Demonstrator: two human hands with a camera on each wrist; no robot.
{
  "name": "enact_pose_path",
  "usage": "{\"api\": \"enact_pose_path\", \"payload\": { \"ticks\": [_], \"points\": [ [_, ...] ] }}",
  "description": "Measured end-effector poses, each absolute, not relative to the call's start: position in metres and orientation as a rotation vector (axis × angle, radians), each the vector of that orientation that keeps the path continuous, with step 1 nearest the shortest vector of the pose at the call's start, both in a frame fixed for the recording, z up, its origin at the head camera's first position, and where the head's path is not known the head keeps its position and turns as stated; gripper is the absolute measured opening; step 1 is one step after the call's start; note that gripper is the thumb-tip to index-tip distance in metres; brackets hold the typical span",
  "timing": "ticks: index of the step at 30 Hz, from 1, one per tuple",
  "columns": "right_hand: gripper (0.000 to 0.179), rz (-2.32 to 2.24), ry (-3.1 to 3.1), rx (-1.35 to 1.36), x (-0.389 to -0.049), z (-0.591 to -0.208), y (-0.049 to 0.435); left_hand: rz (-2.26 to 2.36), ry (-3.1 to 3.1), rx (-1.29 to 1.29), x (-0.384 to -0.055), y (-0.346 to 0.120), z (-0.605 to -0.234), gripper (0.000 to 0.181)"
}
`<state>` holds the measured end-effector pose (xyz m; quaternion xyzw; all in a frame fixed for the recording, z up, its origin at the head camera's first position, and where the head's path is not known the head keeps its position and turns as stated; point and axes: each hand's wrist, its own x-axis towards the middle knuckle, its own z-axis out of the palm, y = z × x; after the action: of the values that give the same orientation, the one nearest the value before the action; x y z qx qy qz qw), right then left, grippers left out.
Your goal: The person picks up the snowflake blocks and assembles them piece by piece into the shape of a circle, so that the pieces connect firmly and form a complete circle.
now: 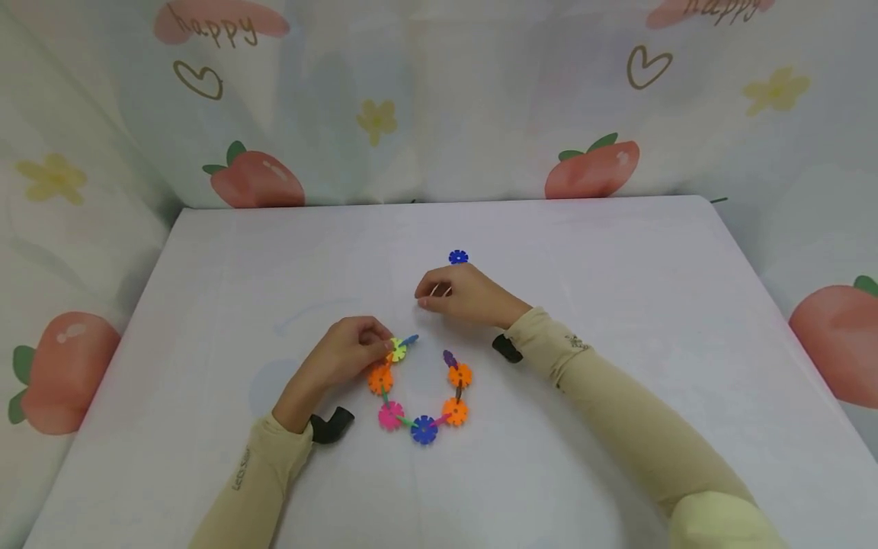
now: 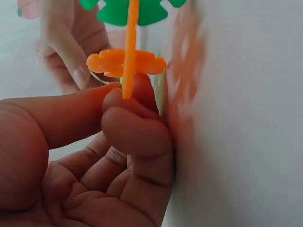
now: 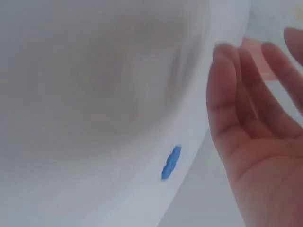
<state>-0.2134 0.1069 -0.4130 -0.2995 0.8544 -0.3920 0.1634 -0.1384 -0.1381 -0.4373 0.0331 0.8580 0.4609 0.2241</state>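
Note:
A curved chain of interlocking plastic snowflake discs lies on the table, with a dark blue disc (image 1: 424,430) at its near bend and a purple disc (image 1: 449,358) at its right end. My left hand (image 1: 346,351) pinches the left end by a yellow disc (image 1: 398,351), which has a blue disc (image 1: 410,340) slotted into it. In the left wrist view, an orange disc (image 2: 106,61) stands just beyond the fingertips. Past the chain, my right hand (image 1: 463,293) hovers with loosely bent fingers, holding nothing. A loose blue disc (image 1: 458,257) lies just beyond it, also visible in the right wrist view.
White cloth covers the table (image 1: 583,252). Patterned fabric (image 1: 466,99) hangs behind it and at both sides. A black curved piece (image 1: 332,425) sits by the left wrist, and another black piece (image 1: 507,349) by the right wrist.

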Motion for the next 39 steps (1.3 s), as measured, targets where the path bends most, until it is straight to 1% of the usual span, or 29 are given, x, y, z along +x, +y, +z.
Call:
{"api": "enact_pose_path", "payload": {
  "ticks": [6,13,18,22,24,26,28,32,36,39],
  "points": [
    [0.020,-1.119,2.614,-0.731,-0.241,-0.412,0.123,1.292,2.314,0.108,-0.131,-0.144,-0.436,0.017],
    [0.029,-1.013,2.714,-0.502,-0.268,-0.417,0.143,1.165,2.380,0.204,-0.129,-0.155,-0.431,0.018],
    [0.033,-0.934,2.723,-0.434,-0.275,-0.423,0.146,1.101,2.453,0.350,-0.135,-0.155,-0.428,0.023],
    [0.034,-0.895,2.743,-0.439,-0.276,-0.429,0.142,1.060,2.408,0.494,-0.144,-0.149,-0.427,0.035],
    [0.033,-0.890,2.750,-0.444,-0.275,-0.430,0.139,1.036,2.385,0.539,-0.147,-0.147,-0.428,0.037],
    [0.031,-0.881,2.754,-0.451,-0.274,-0.430,0.137,1.014,2.380,0.569,-0.149,-0.146,-0.430,0.034],
    [0.029,-0.882,2.764,-0.458,-0.273,-0.430,0.136,1.007,2.380,0.568,-0.150,-0.146,-0.431,0.027],
    [0.023,-0.956,2.762,-0.429,-0.268,-0.430,0.137,1.033,2.386,0.505,-0.147,-0.145,-0.432,0.015],
    [0.015,-1.067,2.736,-0.395,-0.259,-0.430,0.136,1.054,2.410,0.449,-0.140,-0.141,-0.431,0.010],
    [0.013,-1.121,2.704,-0.400,-0.250,-0.430,0.134,1.033,2.467,0.485,-0.136,-0.136,-0.430,0.009]
  ]
}}
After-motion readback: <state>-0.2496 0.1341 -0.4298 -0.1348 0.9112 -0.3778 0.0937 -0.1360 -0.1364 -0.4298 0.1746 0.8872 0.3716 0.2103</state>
